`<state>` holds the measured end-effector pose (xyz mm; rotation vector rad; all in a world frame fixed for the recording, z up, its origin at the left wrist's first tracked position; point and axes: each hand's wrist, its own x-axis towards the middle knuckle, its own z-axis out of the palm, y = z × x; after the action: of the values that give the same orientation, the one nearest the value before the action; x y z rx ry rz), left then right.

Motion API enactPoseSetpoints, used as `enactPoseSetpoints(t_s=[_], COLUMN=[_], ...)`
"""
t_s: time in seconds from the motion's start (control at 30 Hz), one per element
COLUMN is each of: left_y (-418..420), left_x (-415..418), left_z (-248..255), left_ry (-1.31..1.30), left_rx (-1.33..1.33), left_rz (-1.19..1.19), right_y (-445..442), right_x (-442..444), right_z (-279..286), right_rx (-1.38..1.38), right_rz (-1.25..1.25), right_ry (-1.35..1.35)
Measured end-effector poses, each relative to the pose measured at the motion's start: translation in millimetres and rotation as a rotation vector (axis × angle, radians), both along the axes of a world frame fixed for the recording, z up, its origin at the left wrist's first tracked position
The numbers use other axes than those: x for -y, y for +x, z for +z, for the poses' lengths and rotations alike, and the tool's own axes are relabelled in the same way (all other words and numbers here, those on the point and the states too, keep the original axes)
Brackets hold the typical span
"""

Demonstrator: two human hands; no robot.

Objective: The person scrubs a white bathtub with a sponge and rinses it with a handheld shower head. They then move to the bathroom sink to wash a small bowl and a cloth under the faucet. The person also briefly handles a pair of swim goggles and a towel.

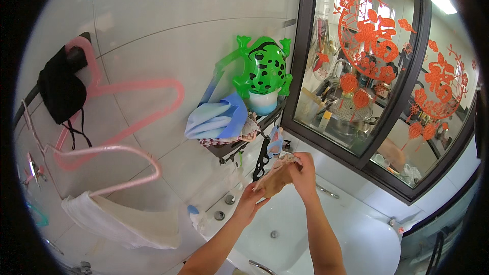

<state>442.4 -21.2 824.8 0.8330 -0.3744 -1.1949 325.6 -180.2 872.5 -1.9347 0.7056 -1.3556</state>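
My left hand and my right hand hold a small tan cloth item with a pale, lacy-looking edge between them. My left hand grips its lower left end, my right hand its upper right end. The cloth is stretched out above the far rim of a white bathtub. Just beyond it, a black hanger-like item and a light blue item hang below a wall rack. Exactly what kind of cloth piece it is, I cannot tell.
A wall rack bears folded blue cloth and a green inflatable frog. Pink hangers, a black cup-shaped garment and a white towel hang at left. A dark-framed window stands at right.
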Motion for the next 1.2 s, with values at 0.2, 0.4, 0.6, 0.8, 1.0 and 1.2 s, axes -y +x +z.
enactPoseSetpoints(t_s=[0.2,0.4,0.6,0.8,1.0,1.2], left_y=[-9.3,2.3,56.3,52.9,22.9,13.7], left_x=[23.9,-28.2,-84.8,-114.3,-164.5,-233.9], left_z=[-30.1,-42.1,-54.7,-57.3,-136.2,-246.6], left_ry=[0.038,0.134,0.072,0.155,0.5,0.69], left_rx=[0.184,0.295,-0.028,-0.147,-0.037,-0.051], left_rz=[-0.229,-0.258,-0.062,-0.002,0.048,-0.1], right_y=[-24.1,-48.4,-40.4,-32.3,-59.7,-91.9], right_x=[-12.5,-59.9,-98.8,-149.6,-207.9,-260.1], right_z=[16.3,5.3,-5.2,-68.0,-167.5,-289.0], right_rx=[-0.245,-0.188,-0.284,-0.098,-0.108,-0.372], right_rz=[-0.35,-0.095,0.202,0.339,0.122,0.11], right_ry=[-0.355,0.08,0.169,0.892,1.192,1.069])
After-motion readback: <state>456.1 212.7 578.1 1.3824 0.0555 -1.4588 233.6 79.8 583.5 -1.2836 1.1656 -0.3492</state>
